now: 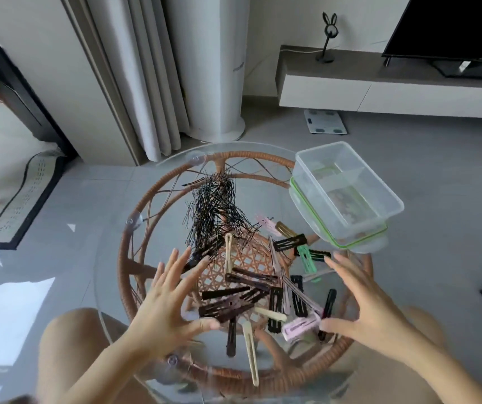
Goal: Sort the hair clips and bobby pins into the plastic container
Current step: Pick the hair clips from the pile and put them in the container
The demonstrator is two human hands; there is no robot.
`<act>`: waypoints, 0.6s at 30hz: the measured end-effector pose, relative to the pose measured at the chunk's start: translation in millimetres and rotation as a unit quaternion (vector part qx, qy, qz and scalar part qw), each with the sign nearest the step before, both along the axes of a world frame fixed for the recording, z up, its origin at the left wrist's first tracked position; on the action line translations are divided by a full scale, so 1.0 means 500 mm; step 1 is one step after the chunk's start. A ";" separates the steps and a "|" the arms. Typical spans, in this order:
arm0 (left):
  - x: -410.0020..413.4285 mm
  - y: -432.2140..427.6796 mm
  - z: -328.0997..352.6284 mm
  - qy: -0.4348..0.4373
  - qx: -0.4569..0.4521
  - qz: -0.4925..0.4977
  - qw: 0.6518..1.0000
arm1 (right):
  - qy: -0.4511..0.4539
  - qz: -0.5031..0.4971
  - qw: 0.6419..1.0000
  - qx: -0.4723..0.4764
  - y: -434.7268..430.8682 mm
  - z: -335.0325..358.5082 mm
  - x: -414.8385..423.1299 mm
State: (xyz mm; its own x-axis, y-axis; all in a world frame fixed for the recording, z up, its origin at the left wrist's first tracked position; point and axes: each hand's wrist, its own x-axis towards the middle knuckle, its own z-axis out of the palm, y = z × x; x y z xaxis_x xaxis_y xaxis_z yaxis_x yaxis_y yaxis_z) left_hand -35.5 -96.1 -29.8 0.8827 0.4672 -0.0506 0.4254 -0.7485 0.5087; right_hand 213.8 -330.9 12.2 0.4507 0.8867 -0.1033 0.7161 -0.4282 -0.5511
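Note:
A heap of thin black bobby pins [215,211] lies at the far middle of the round glass table [111,272]. Nearer to me spreads a pile of hair clips [263,290] in black, brown, beige, pink and green. A clear plastic container [347,191], divided inside, sits on its green-edged lid [359,243] at the table's far right. My left hand [167,301] hovers with fingers spread at the left of the clip pile. On the pile's right side my right hand [365,298] is open too, its thumb close to a pink clip [301,328]. Neither hand holds anything.
The glass top rests on a wicker frame [123,258] with a woven centre. My bare knees show under the table's near edge. Behind stand curtains [134,83], a white column unit [213,83], a low TV bench [379,83] and a floor scale [325,122].

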 end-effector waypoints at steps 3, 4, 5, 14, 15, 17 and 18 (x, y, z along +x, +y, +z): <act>-0.002 -0.024 0.003 0.055 0.049 -0.046 0.996 | -0.039 0.024 0.995 -0.086 -0.047 -0.032 -0.013; 0.001 -0.030 0.003 0.064 0.056 -0.050 0.995 | -0.061 0.026 0.993 -0.099 -0.048 -0.041 -0.021; 0.008 -0.037 0.004 0.064 0.057 -0.049 0.995 | -0.080 0.024 0.991 -0.104 -0.044 -0.051 -0.031; 0.111 -0.116 -0.012 -0.024 0.095 0.082 0.992 | -0.112 -0.004 0.987 0.113 0.095 -0.108 -0.132; 0.118 -0.117 -0.014 -0.053 0.095 0.110 0.988 | -0.103 -0.014 0.987 0.121 0.106 -0.109 -0.138; 0.132 -0.117 -0.010 -0.103 0.079 0.157 0.979 | -0.082 -0.028 0.987 0.136 0.116 -0.107 -0.141; 0.139 -0.117 -0.002 -0.123 0.077 0.171 0.975 | -0.067 -0.030 0.986 0.153 0.117 -0.102 -0.139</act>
State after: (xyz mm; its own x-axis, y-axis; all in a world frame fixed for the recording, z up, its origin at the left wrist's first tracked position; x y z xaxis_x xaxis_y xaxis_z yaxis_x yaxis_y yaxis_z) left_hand 33.9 -154.7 -30.8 0.6505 0.7219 0.2361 0.5430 -0.6594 0.5199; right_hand 144.4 -272.2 -38.8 0.4943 0.8387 0.2287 0.7698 -0.3000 -0.5634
